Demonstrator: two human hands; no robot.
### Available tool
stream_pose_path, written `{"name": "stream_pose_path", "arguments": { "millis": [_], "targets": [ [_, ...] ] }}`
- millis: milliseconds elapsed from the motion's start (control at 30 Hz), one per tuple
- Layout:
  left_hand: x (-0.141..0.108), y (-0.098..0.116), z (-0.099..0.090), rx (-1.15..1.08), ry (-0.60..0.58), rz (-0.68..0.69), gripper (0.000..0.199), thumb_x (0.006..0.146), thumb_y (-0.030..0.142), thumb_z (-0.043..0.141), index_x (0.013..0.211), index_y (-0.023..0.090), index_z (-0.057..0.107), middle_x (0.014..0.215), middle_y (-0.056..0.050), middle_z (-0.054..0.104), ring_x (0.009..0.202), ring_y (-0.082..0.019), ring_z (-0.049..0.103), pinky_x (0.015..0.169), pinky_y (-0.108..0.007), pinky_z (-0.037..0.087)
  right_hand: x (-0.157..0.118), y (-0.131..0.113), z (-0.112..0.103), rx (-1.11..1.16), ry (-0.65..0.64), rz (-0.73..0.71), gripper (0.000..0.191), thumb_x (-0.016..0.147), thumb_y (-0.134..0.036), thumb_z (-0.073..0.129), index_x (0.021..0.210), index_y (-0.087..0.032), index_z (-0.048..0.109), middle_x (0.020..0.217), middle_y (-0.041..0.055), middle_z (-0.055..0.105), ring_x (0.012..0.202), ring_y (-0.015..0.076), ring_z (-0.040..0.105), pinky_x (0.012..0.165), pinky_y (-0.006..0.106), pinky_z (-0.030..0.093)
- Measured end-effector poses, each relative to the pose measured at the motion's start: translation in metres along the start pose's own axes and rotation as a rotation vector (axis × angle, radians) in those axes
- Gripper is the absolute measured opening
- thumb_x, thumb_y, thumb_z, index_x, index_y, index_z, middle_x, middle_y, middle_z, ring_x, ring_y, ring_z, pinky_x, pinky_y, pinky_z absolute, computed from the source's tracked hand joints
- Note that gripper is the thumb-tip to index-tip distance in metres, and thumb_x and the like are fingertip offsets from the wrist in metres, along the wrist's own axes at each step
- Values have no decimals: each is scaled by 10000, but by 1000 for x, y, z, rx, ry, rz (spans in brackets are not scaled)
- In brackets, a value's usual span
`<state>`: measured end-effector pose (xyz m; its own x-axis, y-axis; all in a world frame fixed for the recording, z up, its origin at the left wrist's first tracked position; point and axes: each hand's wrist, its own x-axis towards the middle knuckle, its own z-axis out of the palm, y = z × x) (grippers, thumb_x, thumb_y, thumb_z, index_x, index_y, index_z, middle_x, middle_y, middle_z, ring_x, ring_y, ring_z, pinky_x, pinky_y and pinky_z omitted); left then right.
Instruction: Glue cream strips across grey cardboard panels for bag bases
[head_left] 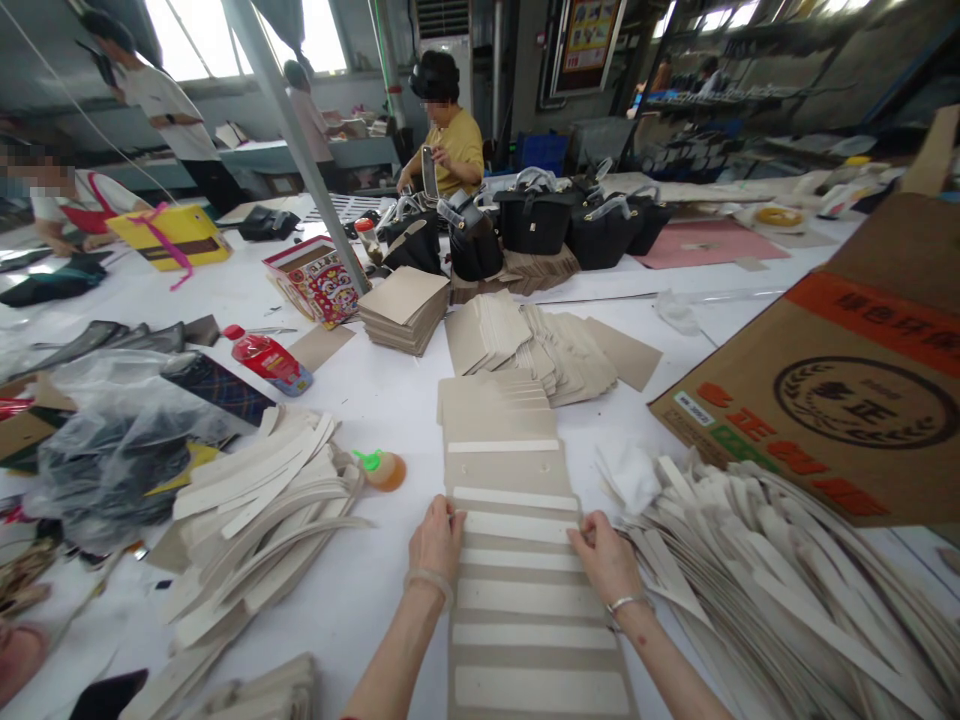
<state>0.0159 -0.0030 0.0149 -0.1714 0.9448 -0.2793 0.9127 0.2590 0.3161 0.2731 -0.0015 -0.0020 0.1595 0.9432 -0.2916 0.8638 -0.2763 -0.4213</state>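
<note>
A column of overlapping beige boards (510,467) runs down the middle of the white table, with several pale strips lying crosswise on it. My left hand (437,540) pinches the left end of one pale strip (517,527) at the column's left edge. At the right edge, my right hand (606,560) has its fingers closed on the strip's other end. The strip is stretched flat between both hands. Loose strips are heaped on the left (262,500) and in a larger pile on the right (757,560).
Beige boards lie stacked (405,310) and fanned out (525,340) beyond the column. A small glue bottle (384,470) and a red bottle (268,358) stand and lie to the left. A large cardboard box (840,400) is at right. Black bags (532,220) and people are farther back.
</note>
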Motion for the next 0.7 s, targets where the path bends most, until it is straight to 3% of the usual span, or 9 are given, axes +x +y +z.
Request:
{"name": "stream_pose_path", "arguments": {
  "millis": [100, 200, 300, 467, 600, 700],
  "targets": [
    [-2, 4, 0, 6, 19, 131, 193, 867, 196, 312, 926, 226, 493, 993, -35, 565, 872, -148, 530, 707, -252, 381, -5, -6, -3, -66, 77, -112, 110, 793, -261, 434, 849, -214, 517, 656, -12, 590, 586, 133, 528, 525, 230, 286],
    [-4, 5, 1, 15, -1, 306, 245, 824, 93, 348, 873, 236, 540, 1019, -30, 565, 944, -162, 493, 819, -279, 376, -9, -13, -5, -109, 105, -238, 155, 821, -197, 394, 811, -231, 545, 820, 1, 605, 691, 124, 547, 544, 225, 301],
    [-9, 0, 2, 30, -20, 413, 249, 808, 75, 375, 872, 228, 561, 1030, -39, 570, 957, -176, 483, 851, -304, 385, -13, -15, -3, -222, 122, -282, 208, 839, -167, 367, 785, -235, 557, 823, 2, 597, 710, 128, 551, 548, 228, 316],
    [-21, -13, 5, 126, -16, 547, 400, 790, 59, 381, 1155, 192, 474, 1211, -75, 499, 1113, -206, 428, 960, -345, 348, -26, -4, 10, -373, 184, -389, 273, 795, -72, 384, 897, -237, 577, 934, 28, 597, 803, 147, 563, 569, 230, 365],
    [-27, -15, 8, 173, -19, 574, 510, 760, 68, 401, 1264, 144, 375, 1297, -112, 430, 1182, -249, 376, 994, -389, 326, -32, 7, 19, -447, 250, -499, 399, 752, -21, 388, 1051, -226, 554, 1061, 54, 577, 817, 172, 557, 632, 281, 404],
    [-29, -13, 6, 86, -3, 534, 501, 735, 73, 428, 1227, 166, 421, 1270, -95, 465, 1147, -230, 415, 975, -362, 355, -30, 10, 20, -442, 244, -528, 407, 738, -33, 390, 1047, -237, 559, 1048, 52, 581, 832, 192, 555, 649, 319, 415]
  ]
}}
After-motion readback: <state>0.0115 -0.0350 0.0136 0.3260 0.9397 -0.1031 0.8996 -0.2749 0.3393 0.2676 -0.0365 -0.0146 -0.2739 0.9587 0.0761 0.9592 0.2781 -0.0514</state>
